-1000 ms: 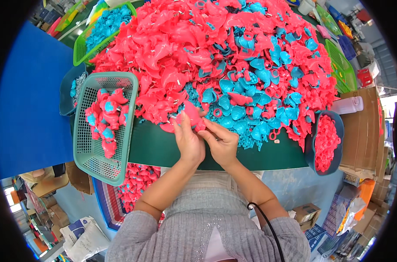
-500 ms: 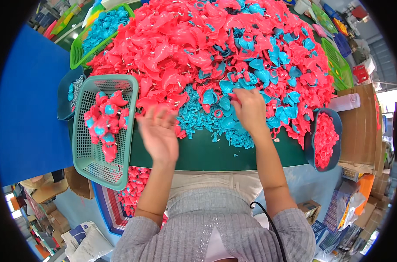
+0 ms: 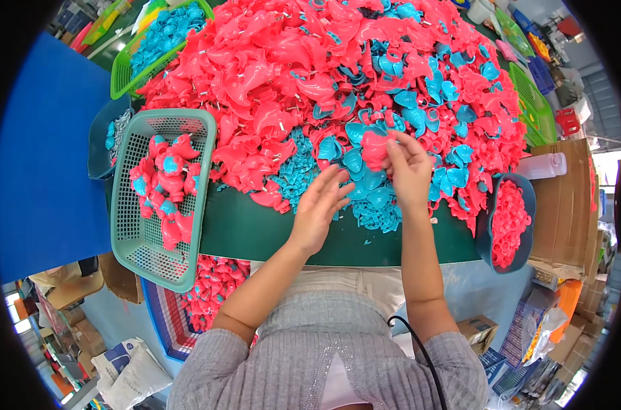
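Note:
My right hand (image 3: pixel 409 167) pinches a rounded pinkish-red plastic shell (image 3: pixel 374 149) between thumb and fingers, just above the front of the pile. To its left, my left hand (image 3: pixel 320 206) is held with fingers apart and nothing in it, beside small flat blue plastic pieces (image 3: pixel 293 171). Blue cup-shaped parts (image 3: pixel 375 193) lie between and below the two hands. Behind them rises a big heap of pinkish-red plastic shells (image 3: pixel 269 75). A grey-green mesh basket (image 3: pixel 141 247) at the left holds several red-and-blue joined pieces (image 3: pixel 172 183).
A dark tub (image 3: pixel 100 152) with small metal parts sits left of the basket. At the right, another dark tub (image 3: pixel 514 262) holds small red rings. A green basket (image 3: pixel 121 76) of blue parts stands far left. Below the table edge is a crate (image 3: pixel 157 321) of red parts.
My left hand has moved right, from near the mesh basket toward my right hand. My right hand has lifted the red shell slightly from the pile.

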A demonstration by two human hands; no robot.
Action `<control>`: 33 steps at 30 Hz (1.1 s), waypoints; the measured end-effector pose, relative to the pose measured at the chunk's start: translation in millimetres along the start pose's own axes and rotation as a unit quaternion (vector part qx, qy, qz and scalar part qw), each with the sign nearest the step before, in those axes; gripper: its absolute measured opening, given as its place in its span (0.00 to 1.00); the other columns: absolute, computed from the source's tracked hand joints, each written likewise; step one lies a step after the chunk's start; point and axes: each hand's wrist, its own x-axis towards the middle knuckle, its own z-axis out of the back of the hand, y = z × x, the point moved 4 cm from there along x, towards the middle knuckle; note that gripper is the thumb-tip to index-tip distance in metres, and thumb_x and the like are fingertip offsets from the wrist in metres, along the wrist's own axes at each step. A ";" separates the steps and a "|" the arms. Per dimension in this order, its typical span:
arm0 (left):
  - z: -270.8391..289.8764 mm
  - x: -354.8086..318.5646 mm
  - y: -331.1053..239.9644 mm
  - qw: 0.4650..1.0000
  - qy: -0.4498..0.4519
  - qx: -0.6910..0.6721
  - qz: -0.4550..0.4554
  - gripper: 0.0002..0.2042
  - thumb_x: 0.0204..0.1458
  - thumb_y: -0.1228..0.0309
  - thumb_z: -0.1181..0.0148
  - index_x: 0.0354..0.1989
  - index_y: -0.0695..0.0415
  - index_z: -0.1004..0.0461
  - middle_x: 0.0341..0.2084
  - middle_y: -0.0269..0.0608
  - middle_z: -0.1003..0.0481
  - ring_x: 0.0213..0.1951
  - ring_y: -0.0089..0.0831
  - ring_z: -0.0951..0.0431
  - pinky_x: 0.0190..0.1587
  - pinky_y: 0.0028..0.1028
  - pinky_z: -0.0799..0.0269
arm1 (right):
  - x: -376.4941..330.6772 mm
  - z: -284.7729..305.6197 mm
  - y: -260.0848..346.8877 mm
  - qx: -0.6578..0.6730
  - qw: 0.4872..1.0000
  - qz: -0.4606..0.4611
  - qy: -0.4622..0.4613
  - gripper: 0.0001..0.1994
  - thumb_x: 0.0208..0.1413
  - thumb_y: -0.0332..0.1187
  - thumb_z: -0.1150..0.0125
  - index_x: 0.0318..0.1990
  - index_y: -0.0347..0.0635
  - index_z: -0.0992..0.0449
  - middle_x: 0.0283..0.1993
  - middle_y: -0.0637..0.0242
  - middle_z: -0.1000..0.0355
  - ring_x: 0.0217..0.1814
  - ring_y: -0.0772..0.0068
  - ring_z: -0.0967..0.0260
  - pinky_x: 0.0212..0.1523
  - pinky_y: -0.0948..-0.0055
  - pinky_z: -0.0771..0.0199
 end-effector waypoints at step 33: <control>66.1 -43.9 -7.4 0.994 -0.091 -0.046 0.033 0.17 0.57 0.78 0.50 0.55 0.58 0.41 0.41 0.47 0.27 0.36 0.35 0.21 0.28 0.24 0.30 | -49.9 -75.3 -32.7 -0.543 0.731 0.354 0.213 0.05 0.40 0.26 0.40 0.28 0.42 0.25 0.30 0.64 0.34 0.35 0.60 0.34 0.33 0.63 0.35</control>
